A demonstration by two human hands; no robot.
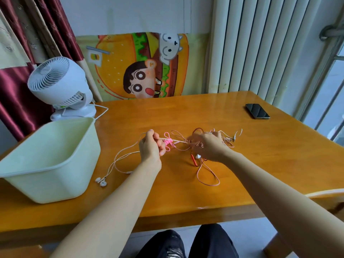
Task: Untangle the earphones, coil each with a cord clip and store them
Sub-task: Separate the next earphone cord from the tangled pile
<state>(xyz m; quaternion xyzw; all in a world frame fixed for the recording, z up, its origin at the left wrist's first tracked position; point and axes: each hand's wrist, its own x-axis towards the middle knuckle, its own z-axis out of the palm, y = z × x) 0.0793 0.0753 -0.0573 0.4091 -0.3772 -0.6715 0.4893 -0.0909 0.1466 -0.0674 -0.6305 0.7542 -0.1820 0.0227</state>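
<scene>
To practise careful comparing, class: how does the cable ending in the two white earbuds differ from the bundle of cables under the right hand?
The earbud cable runs in long, open curves; the bundle is bunched in crossing loops. The earbud cable is pale; the bundle mixes pink and red strands. The left hand pinches the earbud cable; the right hand holds the bundle. Both lie partly on the table.
</scene>
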